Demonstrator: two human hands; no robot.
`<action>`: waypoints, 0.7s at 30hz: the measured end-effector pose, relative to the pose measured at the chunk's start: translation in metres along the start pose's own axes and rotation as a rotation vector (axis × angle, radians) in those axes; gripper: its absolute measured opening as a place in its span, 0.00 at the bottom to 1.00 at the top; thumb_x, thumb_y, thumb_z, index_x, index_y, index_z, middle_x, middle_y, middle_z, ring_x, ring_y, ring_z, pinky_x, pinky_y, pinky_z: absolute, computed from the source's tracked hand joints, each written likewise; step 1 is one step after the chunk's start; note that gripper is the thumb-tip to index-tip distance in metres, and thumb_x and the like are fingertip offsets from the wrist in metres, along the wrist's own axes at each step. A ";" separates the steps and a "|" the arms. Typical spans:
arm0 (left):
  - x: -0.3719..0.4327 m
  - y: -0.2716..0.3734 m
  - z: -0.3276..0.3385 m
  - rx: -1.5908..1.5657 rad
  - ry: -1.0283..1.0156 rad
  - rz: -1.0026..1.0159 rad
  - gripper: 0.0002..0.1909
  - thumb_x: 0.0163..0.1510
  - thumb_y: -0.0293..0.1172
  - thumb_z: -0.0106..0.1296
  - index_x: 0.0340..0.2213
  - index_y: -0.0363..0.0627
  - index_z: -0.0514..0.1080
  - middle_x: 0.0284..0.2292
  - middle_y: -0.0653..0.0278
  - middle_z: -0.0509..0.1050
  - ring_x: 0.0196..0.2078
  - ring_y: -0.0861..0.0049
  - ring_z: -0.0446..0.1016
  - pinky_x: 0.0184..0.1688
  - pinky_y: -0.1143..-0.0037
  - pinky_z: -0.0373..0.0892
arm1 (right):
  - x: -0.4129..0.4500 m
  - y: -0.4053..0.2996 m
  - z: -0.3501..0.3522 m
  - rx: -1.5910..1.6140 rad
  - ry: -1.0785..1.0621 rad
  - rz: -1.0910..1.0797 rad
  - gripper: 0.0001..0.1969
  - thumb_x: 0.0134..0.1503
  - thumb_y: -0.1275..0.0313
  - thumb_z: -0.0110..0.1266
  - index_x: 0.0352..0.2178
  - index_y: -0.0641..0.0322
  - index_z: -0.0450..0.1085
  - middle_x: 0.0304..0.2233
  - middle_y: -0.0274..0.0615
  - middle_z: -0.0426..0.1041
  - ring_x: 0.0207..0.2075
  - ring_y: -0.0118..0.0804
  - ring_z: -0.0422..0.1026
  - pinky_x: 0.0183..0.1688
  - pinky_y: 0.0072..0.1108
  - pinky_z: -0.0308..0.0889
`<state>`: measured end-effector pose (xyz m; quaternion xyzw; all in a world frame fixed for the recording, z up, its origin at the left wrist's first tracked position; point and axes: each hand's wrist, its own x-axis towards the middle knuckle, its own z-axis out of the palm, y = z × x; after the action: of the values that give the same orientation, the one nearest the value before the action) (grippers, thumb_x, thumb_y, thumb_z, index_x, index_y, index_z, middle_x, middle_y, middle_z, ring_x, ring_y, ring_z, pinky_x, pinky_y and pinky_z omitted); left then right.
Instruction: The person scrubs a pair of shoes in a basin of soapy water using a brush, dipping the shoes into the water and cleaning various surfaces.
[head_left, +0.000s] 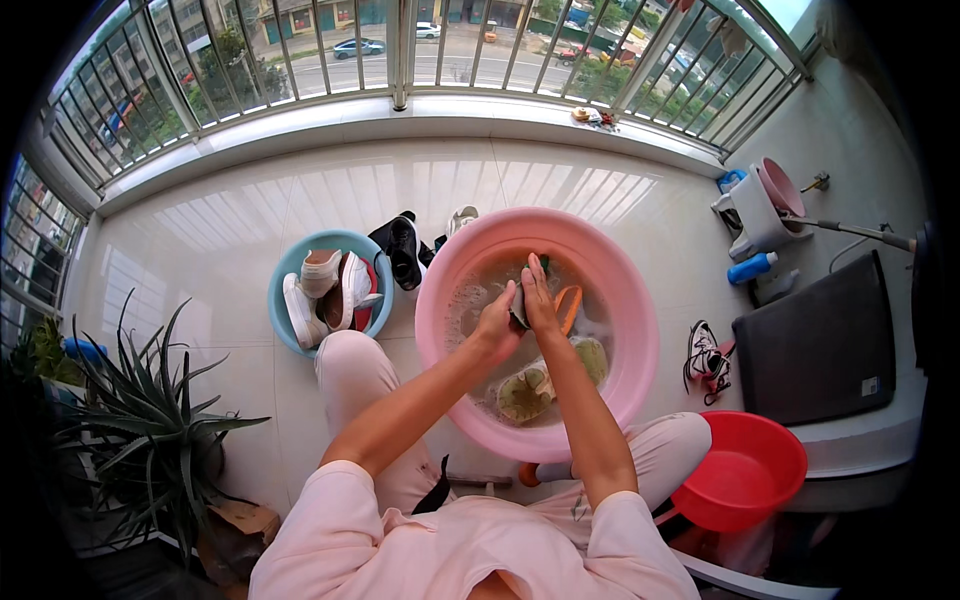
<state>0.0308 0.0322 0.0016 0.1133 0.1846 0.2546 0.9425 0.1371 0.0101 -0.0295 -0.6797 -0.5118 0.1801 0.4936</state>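
Both my hands meet over a large pink plastic basin (439, 300) of cloudy, sudsy water. My left hand (498, 321) cups a small grey-green piece (517, 306), mostly hidden, whose kind I cannot tell. Against its other side lies the flat palm of my right hand (538, 291), fingers together. A bit of dark green shows just beyond the right fingertips. To the right of my hands, an orange looped object (568, 306) sticks out of the water. Nearer me, a pale shoe with a greenish toe (525, 393) lies partly under water, beside another greenish shoe part (589, 358).
Left of the basin stands a blue tub (279, 300) of white and brown shoes, with a black sneaker (405, 251) beside it. To the right are a laced sneaker (706, 356), a red basin (739, 469) and a blue bottle (751, 268). A spiky aloe plant (161, 420) stands left.
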 end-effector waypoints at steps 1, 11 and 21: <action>-0.001 0.008 -0.007 -0.018 0.014 -0.014 0.24 0.59 0.49 0.34 0.52 0.51 0.58 0.48 0.66 0.64 0.49 0.75 0.63 0.54 0.73 0.57 | -0.017 -0.009 0.009 -0.037 0.004 -0.009 0.27 0.61 0.58 0.32 0.58 0.63 0.47 0.60 0.49 0.46 0.62 0.46 0.41 0.62 0.30 0.37; -0.011 0.003 0.010 -0.093 -0.027 -0.043 0.26 0.61 0.47 0.31 0.53 0.43 0.55 0.53 0.65 0.59 0.54 0.74 0.59 0.58 0.69 0.53 | -0.011 0.013 0.007 -0.022 0.043 0.069 0.27 0.61 0.60 0.33 0.58 0.62 0.46 0.61 0.49 0.44 0.63 0.47 0.40 0.62 0.32 0.34; 0.000 -0.005 -0.004 0.072 0.046 -0.014 0.27 0.59 0.52 0.34 0.53 0.48 0.55 0.52 0.66 0.60 0.53 0.75 0.60 0.55 0.70 0.57 | -0.014 0.015 0.008 -0.040 -0.008 0.105 0.27 0.61 0.56 0.32 0.59 0.56 0.47 0.60 0.46 0.46 0.63 0.43 0.38 0.62 0.33 0.33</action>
<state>0.0312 0.0286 -0.0034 0.1399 0.2158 0.2437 0.9351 0.1331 0.0020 -0.0496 -0.7147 -0.4809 0.1982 0.4677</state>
